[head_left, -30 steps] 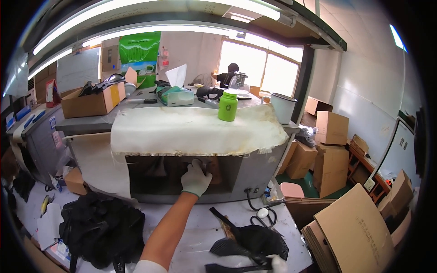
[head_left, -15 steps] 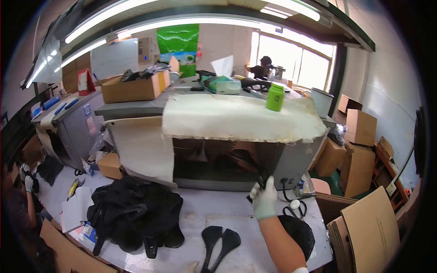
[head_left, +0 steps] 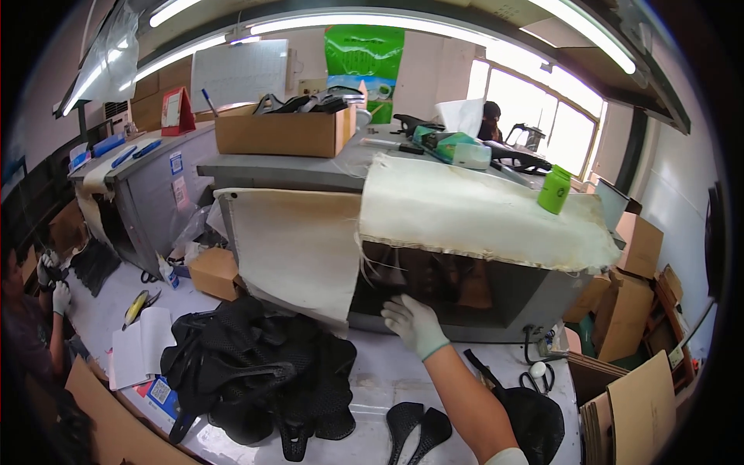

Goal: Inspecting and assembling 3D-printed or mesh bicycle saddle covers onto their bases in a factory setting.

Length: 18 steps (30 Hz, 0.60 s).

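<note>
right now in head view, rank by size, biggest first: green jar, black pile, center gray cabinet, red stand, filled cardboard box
Center gray cabinet
Black pile
Filled cardboard box
Green jar and red stand: too alike to rank

No wording or numbers are clear enough to read. A green pouch (head_left: 364, 66) on the wall bears lines of blurred print. The side of a grey cabinet (head_left: 147, 221) carries a blue-edged square-code label (head_left: 177, 163) above a pale pink label (head_left: 180, 194). Another square code marks a blue-and-white card (head_left: 161, 393) on the counter (head_left: 380, 372). Faint, illegible writing covers a whiteboard (head_left: 240, 74).
</note>
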Motion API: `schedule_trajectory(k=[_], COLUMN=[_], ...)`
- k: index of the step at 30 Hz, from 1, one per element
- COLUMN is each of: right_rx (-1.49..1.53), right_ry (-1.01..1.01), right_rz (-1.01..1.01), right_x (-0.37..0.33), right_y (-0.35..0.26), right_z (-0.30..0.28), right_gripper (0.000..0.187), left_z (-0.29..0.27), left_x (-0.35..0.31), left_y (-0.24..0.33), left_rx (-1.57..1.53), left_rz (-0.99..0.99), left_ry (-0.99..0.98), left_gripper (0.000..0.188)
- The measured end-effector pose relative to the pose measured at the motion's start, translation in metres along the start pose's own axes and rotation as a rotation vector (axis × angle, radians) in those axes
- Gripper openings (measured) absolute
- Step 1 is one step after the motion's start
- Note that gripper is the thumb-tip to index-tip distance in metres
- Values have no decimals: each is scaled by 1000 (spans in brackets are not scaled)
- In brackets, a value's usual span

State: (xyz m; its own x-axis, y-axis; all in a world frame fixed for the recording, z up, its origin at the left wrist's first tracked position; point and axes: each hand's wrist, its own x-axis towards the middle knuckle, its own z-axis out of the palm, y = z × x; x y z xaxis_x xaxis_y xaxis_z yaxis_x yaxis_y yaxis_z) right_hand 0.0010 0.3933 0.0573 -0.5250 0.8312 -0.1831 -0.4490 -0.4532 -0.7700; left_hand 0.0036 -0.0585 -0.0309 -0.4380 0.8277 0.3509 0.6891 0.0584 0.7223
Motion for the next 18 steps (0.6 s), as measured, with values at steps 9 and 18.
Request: schedule_trajectory(k=[9, 18], right_rx=[49, -162], right_ry=[-15, 122], right_rz=[-150, -509], right_x=[84, -173], right_y=[4, 74], right_z=[-54, 26], right_gripper=[31, 41], left_z=[-16, -190], left_x=[15, -146], left_y=[5, 42], left_rx=[-89, 410], left_rz=[162, -280], left_ry=[121, 768], left_gripper=[46, 23])
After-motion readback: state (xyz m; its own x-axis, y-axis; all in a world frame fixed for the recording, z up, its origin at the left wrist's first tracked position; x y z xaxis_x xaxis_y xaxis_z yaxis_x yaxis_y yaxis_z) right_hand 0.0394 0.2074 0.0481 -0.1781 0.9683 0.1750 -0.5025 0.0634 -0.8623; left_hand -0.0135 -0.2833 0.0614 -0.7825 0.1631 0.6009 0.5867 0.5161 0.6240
